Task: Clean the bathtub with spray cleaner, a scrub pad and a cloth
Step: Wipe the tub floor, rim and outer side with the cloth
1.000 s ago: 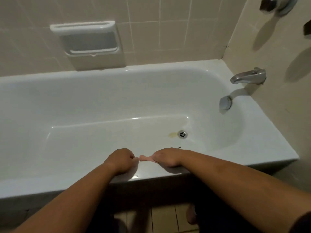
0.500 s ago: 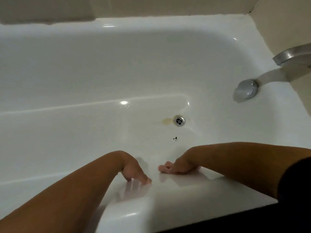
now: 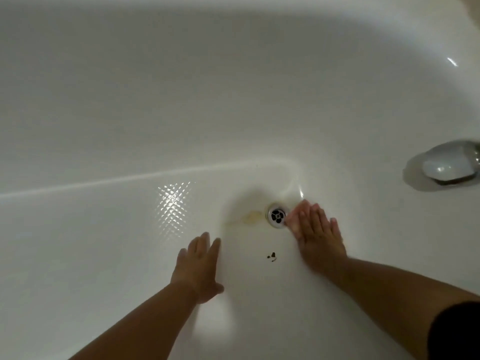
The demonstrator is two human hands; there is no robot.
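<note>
A bathroom: a white bathtub (image 3: 130,113) with a metal drain (image 3: 277,215) and overflow plate (image 3: 448,165).

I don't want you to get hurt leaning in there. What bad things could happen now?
1. Both hands are flat on the glossy tub floor, the left hand and the right hand. One could slip, and you might tip in.
2. The right fingers touch the drain. A fingertip could catch in its holes.
3. The dark bits lie between the hands. A swipe might push them down the drain.
</note>
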